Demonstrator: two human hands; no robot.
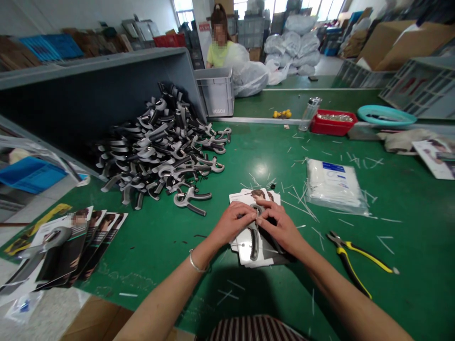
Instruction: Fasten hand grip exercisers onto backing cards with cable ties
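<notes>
Both my hands meet at the centre of the green work mat, over a grey and black spring hand grip exerciser [253, 244] lying on a printed card [245, 251]. My left hand [232, 222] pinches the exerciser's top end from the left. My right hand [280, 229] holds the same end from the right, and my fingers hide the spring area. Loose exercisers lie in a large heap [159, 151] to the upper left, with one [192, 201] apart at its edge. Yellow-and-black handled pliers [355, 263] lie to the right of my right hand.
A stack of printed cards [71, 248] lies at the left, and a white bagged packet [334, 187] at the right. White plastic strips litter the green mat [401, 265]. Behind stand a grey Bosch crate [215, 92], a red tray [332, 122], and a person in a yellow top [218, 54].
</notes>
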